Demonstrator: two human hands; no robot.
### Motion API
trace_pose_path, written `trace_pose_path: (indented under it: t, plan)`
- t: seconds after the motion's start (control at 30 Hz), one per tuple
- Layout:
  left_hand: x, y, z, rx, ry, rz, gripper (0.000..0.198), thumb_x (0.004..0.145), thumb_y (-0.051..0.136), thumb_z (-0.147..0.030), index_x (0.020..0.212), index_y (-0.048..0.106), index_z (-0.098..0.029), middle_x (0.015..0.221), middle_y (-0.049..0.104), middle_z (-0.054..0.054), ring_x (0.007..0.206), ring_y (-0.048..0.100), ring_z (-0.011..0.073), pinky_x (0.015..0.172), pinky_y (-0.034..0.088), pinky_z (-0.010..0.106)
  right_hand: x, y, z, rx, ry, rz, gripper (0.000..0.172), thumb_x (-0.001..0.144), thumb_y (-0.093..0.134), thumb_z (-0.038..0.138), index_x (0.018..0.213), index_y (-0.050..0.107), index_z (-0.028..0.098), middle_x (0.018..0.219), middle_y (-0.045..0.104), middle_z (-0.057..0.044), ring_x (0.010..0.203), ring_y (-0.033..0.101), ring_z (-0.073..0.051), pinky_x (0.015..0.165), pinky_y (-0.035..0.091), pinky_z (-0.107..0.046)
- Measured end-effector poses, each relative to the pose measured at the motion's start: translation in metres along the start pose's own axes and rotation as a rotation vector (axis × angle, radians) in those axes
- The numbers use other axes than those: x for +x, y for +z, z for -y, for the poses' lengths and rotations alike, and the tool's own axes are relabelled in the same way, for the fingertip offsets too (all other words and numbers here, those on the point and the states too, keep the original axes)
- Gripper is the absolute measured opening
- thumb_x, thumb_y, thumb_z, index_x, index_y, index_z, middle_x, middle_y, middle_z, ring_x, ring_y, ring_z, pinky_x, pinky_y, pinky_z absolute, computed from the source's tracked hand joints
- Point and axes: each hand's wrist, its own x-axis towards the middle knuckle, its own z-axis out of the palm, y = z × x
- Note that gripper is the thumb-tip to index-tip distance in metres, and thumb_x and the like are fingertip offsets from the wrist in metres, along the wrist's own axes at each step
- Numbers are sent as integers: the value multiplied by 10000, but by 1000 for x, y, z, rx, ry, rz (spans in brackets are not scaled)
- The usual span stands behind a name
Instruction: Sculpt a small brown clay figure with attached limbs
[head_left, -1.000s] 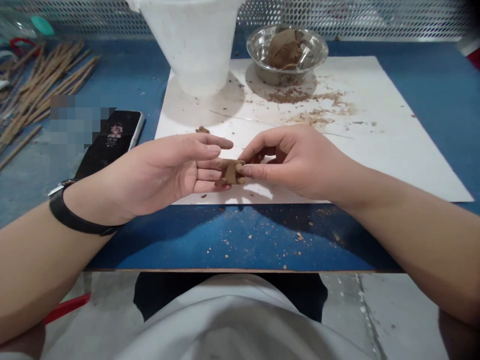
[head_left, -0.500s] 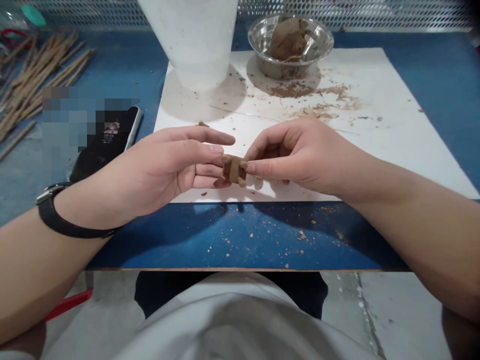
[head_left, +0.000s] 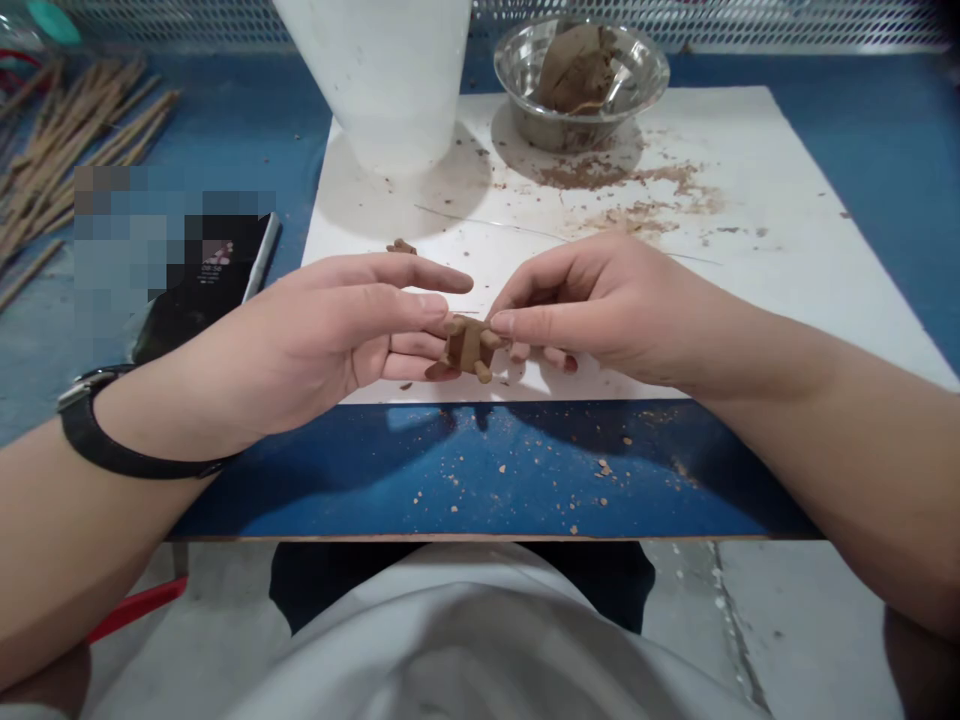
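Observation:
A small brown clay figure with short stubby nubs is held between my two hands, above the front part of a white board. My left hand supports it from the left, thumb at its upper left corner and lower fingers beneath, while the index finger stretches out above it. On the other side, my right hand pinches its right edge between thumb and index finger. The right hand's other fingers curl below, partly hidden. Another small brown clay piece lies on the board behind my left hand.
A white bucket and a steel bowl holding a lump of clay stand at the back. Brown crumbs and a thin wire lie on the board. At left are a phone and several thin sticks.
The clay figure has tipped a little and sits slightly lower at its right end. My right hand's lower fingers show more beneath it. Both hands keep their hold.

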Motion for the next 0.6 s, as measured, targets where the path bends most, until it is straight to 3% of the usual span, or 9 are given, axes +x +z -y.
trace_pose_path:
  t: [0.17, 0.37, 0.6]
  plan:
    - [-2, 1, -3, 5, -6, 0, 238, 941, 736, -194, 1157, 836, -195, 1032, 866, 61, 999, 876, 257, 905, 676, 334, 1, 2, -4, -35, 0, -33, 202, 1018, 862, 393, 925, 844, 214, 765, 795, -35, 591, 676, -153, 524, 535, -301]
    - [-2, 3, -1, -52, 0, -8, 285, 844, 908, -239, 1121, 862, -189, 987, 876, 68, 925, 844, 214, 831, 685, 284, 1, 2, -4, -82, -29, -23, 186, 1013, 857, 377, 910, 839, 223, 728, 776, -10, 529, 615, -130, 520, 513, -300]
    - [-3, 2, 0, 6, -42, 58, 298, 895, 828, -248, 1184, 866, -182, 1042, 874, 77, 960, 863, 239, 864, 696, 310, 2, 3, -2, -73, -51, -15, 235, 1016, 875, 423, 899, 864, 220, 721, 780, -18, 627, 718, -158, 560, 560, -287]
